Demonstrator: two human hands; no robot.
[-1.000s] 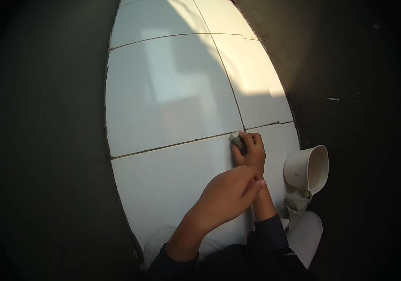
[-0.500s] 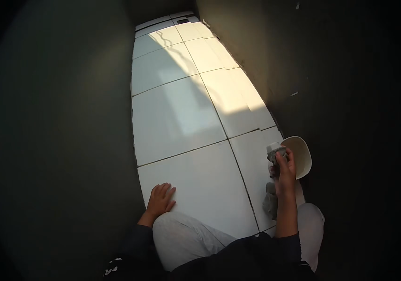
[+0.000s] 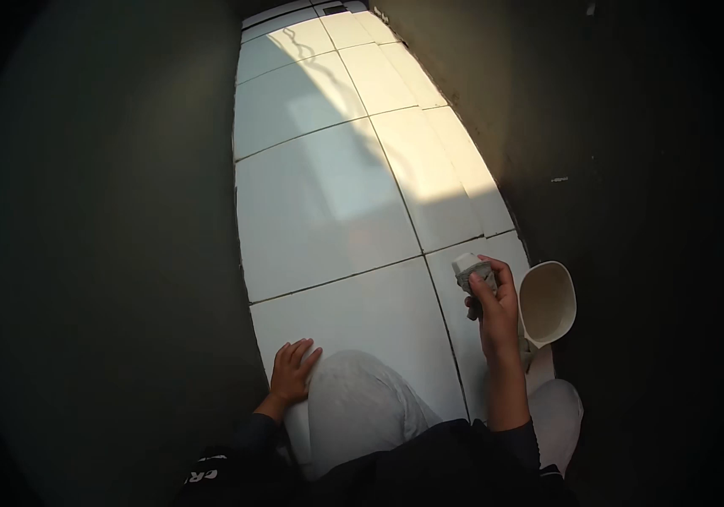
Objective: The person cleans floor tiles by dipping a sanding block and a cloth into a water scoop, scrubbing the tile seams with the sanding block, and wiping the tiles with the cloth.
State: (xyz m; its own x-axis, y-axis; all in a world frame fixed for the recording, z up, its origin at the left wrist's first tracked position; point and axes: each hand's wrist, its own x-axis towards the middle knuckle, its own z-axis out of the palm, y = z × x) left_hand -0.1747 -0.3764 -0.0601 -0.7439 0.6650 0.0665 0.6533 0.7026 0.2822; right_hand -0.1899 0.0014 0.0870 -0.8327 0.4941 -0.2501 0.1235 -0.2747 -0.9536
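Note:
My right hand (image 3: 497, 317) is closed around a white block with grey cloth-like material about it (image 3: 473, 269), held up over the right-hand tiles. Its exact kind cannot be made out, and my fingers cover part of it. A small dark grey end shows below my fingers. Just right of that hand stands a white tub (image 3: 548, 302), its mouth facing me and its inside bare where visible. My left hand (image 3: 292, 372) rests on the white tiled floor (image 3: 328, 291) beside my left knee, fingers stretched out and apart, holding nothing.
Dark walls (image 3: 100, 253) border the narrow tiled strip on both sides. Sunlight (image 3: 429, 169) falls on the far right tiles, with shadow to its left. My bent knee (image 3: 362, 397) in light trousers is close to the floor. A small dark patch (image 3: 334, 10) lies at the far end.
My right hand has moved left with the white block, away from the tub. A grey lump seen below that hand earlier no longer shows. My left hand stays on the floor; the view has shifted slightly.

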